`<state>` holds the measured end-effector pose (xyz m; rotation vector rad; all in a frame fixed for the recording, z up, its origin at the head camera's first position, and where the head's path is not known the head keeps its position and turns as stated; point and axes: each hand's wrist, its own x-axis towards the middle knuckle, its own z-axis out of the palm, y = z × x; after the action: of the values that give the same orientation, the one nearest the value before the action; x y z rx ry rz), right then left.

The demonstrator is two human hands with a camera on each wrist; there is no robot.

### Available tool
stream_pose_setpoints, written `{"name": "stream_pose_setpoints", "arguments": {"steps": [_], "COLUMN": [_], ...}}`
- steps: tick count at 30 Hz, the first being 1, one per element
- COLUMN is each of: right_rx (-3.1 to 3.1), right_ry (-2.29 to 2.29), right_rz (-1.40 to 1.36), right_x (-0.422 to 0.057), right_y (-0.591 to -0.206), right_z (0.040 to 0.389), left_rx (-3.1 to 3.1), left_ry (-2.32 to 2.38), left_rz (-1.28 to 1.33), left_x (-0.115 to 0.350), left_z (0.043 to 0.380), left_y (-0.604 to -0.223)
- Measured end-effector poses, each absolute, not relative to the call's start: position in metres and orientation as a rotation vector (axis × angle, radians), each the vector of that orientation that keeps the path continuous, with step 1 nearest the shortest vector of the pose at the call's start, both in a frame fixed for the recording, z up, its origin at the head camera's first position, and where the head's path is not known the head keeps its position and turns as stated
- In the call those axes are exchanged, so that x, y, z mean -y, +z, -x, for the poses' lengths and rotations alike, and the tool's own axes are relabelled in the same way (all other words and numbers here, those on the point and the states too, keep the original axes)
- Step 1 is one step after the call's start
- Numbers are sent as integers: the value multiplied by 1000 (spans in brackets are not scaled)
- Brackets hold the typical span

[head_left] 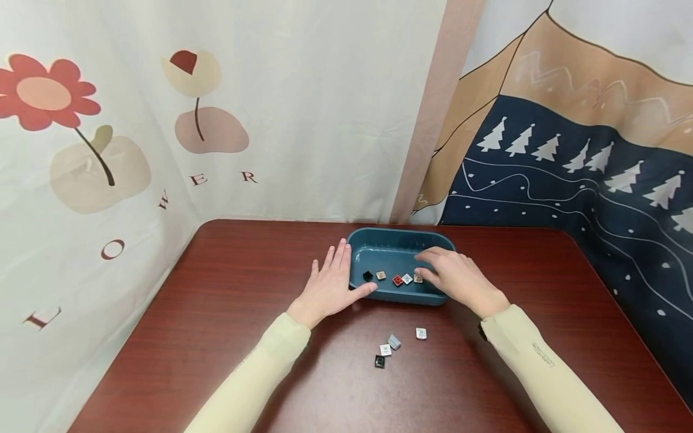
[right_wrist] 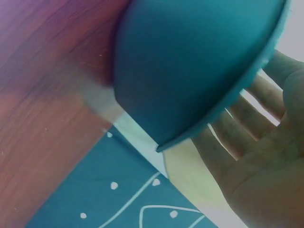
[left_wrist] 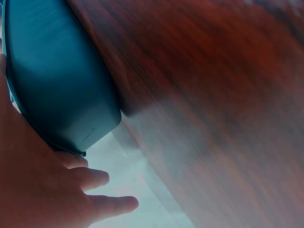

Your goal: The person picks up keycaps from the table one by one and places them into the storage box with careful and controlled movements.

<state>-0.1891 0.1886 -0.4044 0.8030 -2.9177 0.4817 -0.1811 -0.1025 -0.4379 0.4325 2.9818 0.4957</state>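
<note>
Five small square pieces [head_left: 397, 280] lie inside a teal tray [head_left: 379, 255].

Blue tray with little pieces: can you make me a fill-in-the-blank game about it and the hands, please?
The hand at the left end of the tray is the person's ____ hand.
The pieces outside the tray, on the table, number ____.
Just right of the red piece lies a ____ piece.

Missing words: left; four; white.

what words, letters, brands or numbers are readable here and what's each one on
"L O W E R": spaced letters on the white curtain
Right sleeve: small dark script, too small to read
Small pieces on the table and in the tray: marks on some, too small to read
</note>
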Motion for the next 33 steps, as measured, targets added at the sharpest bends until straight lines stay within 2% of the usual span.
{"name": "stream_pose_setpoints", "arguments": {"steps": [13, 33], "right_rx": [2779, 2653], "right_ry": [460, 505], "right_rz": [-899, -1119], "right_x": [-191, -205], "right_y": [-401, -425], "right_z": [151, 108], "left_rx": [-2997, -2993], "left_ry": [481, 499], "left_rz": [-443, -442], "left_x": [103, 101], "left_z": [181, 181], "left_y": [-439, -438]}}
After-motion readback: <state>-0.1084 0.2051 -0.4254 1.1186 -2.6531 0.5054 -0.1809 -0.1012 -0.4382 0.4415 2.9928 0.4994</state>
